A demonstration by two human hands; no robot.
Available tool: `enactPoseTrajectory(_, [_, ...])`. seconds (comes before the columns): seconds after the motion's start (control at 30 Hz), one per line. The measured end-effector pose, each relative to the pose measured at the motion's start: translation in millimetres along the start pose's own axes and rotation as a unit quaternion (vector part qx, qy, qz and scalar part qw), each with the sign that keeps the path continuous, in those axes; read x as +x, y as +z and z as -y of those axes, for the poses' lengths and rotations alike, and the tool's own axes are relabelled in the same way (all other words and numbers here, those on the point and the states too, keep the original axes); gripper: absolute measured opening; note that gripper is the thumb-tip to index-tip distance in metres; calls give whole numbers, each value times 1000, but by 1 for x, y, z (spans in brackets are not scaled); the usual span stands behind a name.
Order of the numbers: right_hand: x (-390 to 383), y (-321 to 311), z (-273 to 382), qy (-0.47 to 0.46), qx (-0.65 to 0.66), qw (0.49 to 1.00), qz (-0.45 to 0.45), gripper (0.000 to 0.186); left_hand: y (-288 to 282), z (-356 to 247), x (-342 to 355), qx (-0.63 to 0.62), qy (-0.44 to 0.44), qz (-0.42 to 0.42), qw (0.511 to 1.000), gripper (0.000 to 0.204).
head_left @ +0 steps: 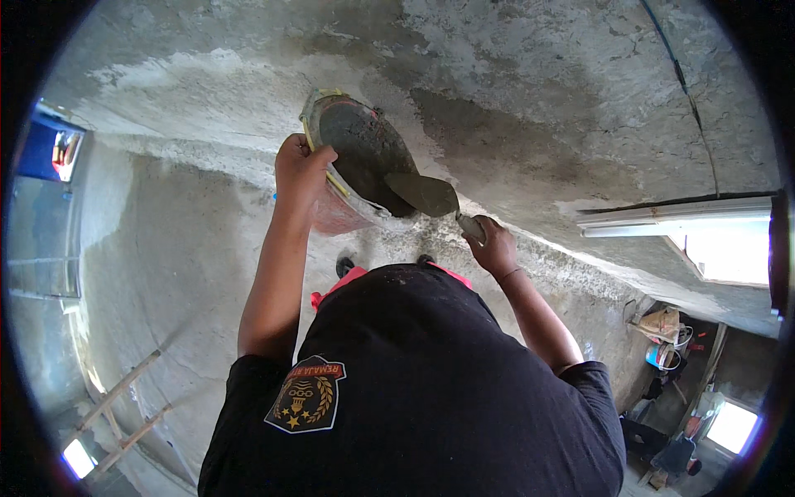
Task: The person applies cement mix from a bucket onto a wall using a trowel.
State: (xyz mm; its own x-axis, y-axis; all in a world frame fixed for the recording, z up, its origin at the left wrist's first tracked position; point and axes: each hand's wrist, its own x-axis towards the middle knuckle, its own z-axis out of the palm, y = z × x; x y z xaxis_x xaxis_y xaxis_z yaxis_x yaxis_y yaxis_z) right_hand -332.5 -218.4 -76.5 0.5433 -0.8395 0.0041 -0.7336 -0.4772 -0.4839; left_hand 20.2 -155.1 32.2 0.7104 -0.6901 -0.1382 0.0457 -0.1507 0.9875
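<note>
Left hand: the left hand (302,170) is raised overhead, fingers wrapped tight round the near rim of a mortar pan (364,161), pressing it up close under the ceiling (530,91).
Right hand: the right hand (495,244) is clenched on the handle of a trowel (424,195); the blade points toward the pan and its tip lies over the pan's lower rim.
Pan: dark and round, tilted steeply so its open face turns toward the person; a wet grey coat shows inside, though I cannot tell how much mortar is left. The reddish outer wall shows below the rim.
Ceiling: rough grey plaster, with a darker damp patch just right of the pan and paler dry areas toward the left edge. A thin cable (687,91) runs along the far right side.
Person: seen from above, black shirt with a sewn badge (305,396) on the left shoulder, both arms stretched up.
Around: a wooden ladder (124,410) leans at the lower left wall; a bright window opening (720,248) sits at the right; bags and clutter (662,331) lie on the floor far below at the lower right.
Risk: the pan is held one-handed and tipped hard, so I judge that wet mortar could slide out onto the person, or the grip could slip under the weight. Mortar scooped onto the blade could also drop before it reaches the ceiling.
</note>
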Motion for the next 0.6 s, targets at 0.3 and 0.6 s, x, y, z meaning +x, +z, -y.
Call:
enactPoseTrajectory(0.3, [17, -7, -11, -39, -28, 999, 3, 39, 0, 19, 4, 1, 16, -23, 1000, 20])
enactPoseTrajectory(0.6, [33, -13, -14, -30, -17, 999, -32, 39, -1, 18, -1, -43, -15, -38, 998, 19])
